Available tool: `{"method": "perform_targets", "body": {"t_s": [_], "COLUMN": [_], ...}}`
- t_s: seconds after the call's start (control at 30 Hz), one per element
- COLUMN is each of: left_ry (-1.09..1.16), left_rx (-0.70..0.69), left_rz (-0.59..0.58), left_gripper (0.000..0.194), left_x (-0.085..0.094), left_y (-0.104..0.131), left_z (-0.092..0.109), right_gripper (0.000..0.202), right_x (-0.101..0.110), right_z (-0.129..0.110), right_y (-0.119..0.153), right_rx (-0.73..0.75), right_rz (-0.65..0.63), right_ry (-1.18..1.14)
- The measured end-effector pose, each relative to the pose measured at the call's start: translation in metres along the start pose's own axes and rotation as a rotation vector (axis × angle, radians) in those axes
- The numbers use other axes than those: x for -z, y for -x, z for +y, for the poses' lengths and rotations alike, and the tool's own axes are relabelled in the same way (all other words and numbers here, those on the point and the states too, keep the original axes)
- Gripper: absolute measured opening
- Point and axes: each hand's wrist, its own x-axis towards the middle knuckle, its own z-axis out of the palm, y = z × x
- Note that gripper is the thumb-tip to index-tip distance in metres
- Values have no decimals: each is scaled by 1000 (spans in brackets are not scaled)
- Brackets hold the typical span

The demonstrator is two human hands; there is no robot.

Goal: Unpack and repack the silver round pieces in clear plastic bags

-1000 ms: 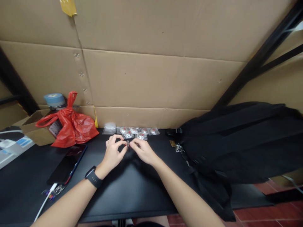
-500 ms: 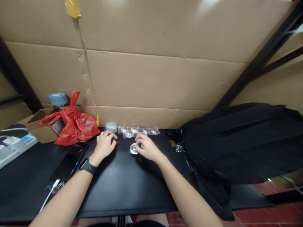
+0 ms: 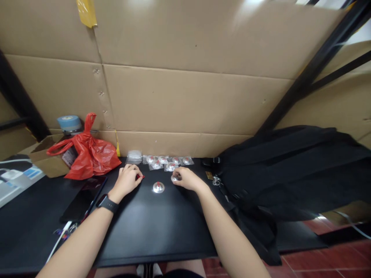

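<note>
A shiny round metal disc (image 3: 158,188) with a red mark or piece at its middle lies on the black table between my hands. My right hand (image 3: 187,179) is just to its right, closed, with thumb and fingertips pinching a small shiny round piece (image 3: 175,178) partly hidden by the fingers. To the left of the disc, my left hand (image 3: 126,180) rests on the table with curled fingers. A small red piece (image 3: 139,177) shows between its thumb and forefinger, mostly covered. Behind the hands are several discs in clear bags (image 3: 157,164) with red centres.
A stack of clear plastic bags (image 3: 134,156) stands by the cardboard wall (image 3: 174,100). At left are a red plastic bag (image 3: 92,154), a cardboard box (image 3: 49,162), a phone (image 3: 82,199) and a power strip (image 3: 21,185). A black backpack (image 3: 290,170) lies at right.
My right hand has moved right, off the metal disc, and now pinches a shiny round piece. The disc lies uncovered, its red middle showing. My left hand has barely moved.
</note>
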Motion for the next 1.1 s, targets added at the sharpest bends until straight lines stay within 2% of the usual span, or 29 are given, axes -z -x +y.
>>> {"method": "perform_targets", "body": {"t_s": [0.2, 0.4, 0.6, 0.83, 1.1], "left_ry": [130, 391, 657, 768, 764], "left_rx": [43, 55, 68, 75, 47], "left_rz": [43, 53, 117, 134, 140], "left_gripper": [12, 13, 12, 12, 10], "left_x": [5, 11, 7, 7, 12], "left_y": [-2, -1, 2, 5, 7], "left_z": [8, 27, 42, 54, 60], "right_gripper": [18, 23, 44, 45, 45], "right_x": [3, 0, -15, -21, -20], "right_z": [-5, -36, -66, -76, -80], "right_y": [1, -1, 1, 5, 7], "right_rx": [-39, 171, 230, 216, 264], "right_rz": [93, 171, 242, 273, 263], "right_ry": [-27, -334, -576, -683, -738]}}
